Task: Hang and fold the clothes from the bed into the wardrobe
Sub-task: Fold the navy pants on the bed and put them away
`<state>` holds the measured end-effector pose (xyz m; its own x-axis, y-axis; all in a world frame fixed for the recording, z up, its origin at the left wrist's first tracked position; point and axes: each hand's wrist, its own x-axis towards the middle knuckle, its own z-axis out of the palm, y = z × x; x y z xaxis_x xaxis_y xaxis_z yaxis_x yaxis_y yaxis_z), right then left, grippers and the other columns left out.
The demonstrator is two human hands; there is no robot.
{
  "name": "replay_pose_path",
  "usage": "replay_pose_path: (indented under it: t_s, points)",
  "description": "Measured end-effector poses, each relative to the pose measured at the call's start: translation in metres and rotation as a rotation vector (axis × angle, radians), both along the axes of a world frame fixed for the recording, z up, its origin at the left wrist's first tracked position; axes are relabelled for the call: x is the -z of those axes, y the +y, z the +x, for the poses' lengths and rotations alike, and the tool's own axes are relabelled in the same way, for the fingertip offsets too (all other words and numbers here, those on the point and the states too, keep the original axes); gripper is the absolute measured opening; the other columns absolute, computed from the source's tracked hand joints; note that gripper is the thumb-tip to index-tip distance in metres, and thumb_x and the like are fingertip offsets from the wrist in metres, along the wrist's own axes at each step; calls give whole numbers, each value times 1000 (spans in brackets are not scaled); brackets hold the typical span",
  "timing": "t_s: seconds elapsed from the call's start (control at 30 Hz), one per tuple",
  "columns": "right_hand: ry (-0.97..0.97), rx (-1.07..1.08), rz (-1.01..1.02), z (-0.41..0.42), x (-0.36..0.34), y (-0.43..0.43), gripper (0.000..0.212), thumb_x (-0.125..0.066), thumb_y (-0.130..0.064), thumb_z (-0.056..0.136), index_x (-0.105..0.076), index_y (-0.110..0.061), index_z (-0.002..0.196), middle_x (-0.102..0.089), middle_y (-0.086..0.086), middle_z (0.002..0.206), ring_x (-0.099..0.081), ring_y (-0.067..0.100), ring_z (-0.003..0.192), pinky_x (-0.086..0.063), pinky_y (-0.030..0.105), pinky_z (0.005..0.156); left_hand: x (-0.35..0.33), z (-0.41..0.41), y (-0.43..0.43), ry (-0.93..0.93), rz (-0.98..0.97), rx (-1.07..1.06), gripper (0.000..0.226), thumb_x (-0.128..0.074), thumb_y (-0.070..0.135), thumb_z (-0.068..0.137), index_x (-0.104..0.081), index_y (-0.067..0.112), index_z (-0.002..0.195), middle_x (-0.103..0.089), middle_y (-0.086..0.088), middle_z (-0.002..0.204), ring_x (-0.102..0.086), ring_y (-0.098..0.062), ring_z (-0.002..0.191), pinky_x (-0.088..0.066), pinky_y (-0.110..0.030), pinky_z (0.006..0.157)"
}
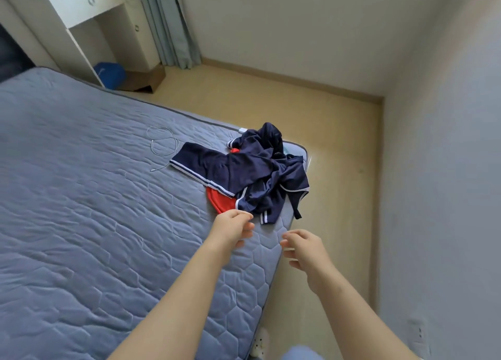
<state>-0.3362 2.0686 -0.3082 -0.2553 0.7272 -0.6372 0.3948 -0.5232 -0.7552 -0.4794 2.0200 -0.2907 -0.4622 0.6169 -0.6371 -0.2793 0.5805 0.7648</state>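
**Head view**

The grey-blue quilted bed mattress (81, 197) fills the left and centre of the frame. The task items lie heaped on its corner, right of centre: crumpled navy-blue clothing with white striped trim (244, 175), and under it a red-orange fabric garment (219, 201) showing at the heap's lower left. One navy end hangs over the mattress edge. The wardrobe is not in view.

The left hand (233, 225) is just below the heap, fingers loosely curled and holding nothing. It is beside the red edge, but contact with the fabric cannot be confirmed. The right hand (305, 247) hovers near the mattress edge, apart from the clothes, equally relaxed and empty.

Judged step: pick up the top navy piece.

1. Grip the navy layer only, leaving the red garment flat.
2. Pinch a striped hem at two separated points, one per hand.
3. Lift straight up so that tangled folds drop out.
4. Keep clear of the thin white looped cable (162, 145) to the heap's left, which may snag.
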Motion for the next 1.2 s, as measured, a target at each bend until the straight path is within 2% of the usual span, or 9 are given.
replay_pose_path:
  t_s: [0.27,0.4,0.63,0.8,0.9,1.0,1.1,1.17,1.2]
  points:
    - [-68,-99,-41,-67,22,111,15,-51,-12,90,-58,-14,77,-58,2,76,-49,15,63,-34,24,56,24,-57,94,-26,-92,-59,15,-48,15,93,-55,18,80,-59,0,72,-55,-12,62,-36,-22,56]
    - [-102,-226,-76,-106,51,178,12,-49,-12,92,-57,-12,84,-55,1,75,-47,14,60,-33,24,56,54,-86,153,-57,-120,-133,18,-47,14,94,-52,18,77,-55,0,69,-50,-11,58,-32,-21,53]
    - [-356,-502,-58,-173,124,312,12,-47,-10,85,-47,-6,73,-49,9,74,-39,19,70,-33,29,66,117,-136,276,-124,-211,-306,14,-47,16,94,-56,19,84,-58,1,74,-53,-10,61,-35,-22,53]
    - [-466,-693,-92,-210,165,385,19,-42,-12,85,-46,-14,67,-48,2,66,-42,20,65,-34,28,61,171,-159,338,-12,-348,-326,19,-44,18,90,-62,24,84,-65,1,84,-61,-17,77,-44,-27,69]
    - [-465,-781,-84,-229,196,412,30,-37,-6,82,-24,-19,58,-27,-1,54,-22,18,52,-17,29,52,201,-167,354,141,-600,-198,26,-36,17,89,-62,21,90,-63,-1,99,-56,-26,90,-44,-29,72]
    - [-494,-814,-65,-239,228,435,27,-38,-5,82,-24,-17,63,-24,1,58,-18,17,59,-14,32,56,227,-176,373,192,-718,-205,30,-34,12,89,-58,22,105,-59,-1,107,-50,-24,89,-38,-28,68]
    - [-516,-865,-39,-244,268,452,23,-41,-7,83,-31,-19,65,-32,2,66,-25,18,60,-20,29,56,261,-175,387,225,-649,-116,42,-43,16,91,-41,24,132,-47,-1,132,-48,-23,110,-41,-32,81]
    - [-532,-864,-25,-247,286,458,12,-45,-12,83,-51,-18,90,-52,4,89,-49,22,76,-40,31,67,281,-171,392,276,-659,47,61,-52,21,89,-23,23,143,-28,0,146,-37,-25,125,-38,-36,92]
    - [-541,-870,-26,-247,302,459,28,-47,-13,83,-50,-16,110,-54,6,107,-54,28,94,-45,37,81,296,-167,393,315,-710,143,71,-55,24,87,-15,23,145,-19,1,150,-29,-26,131,-35,-37,97]
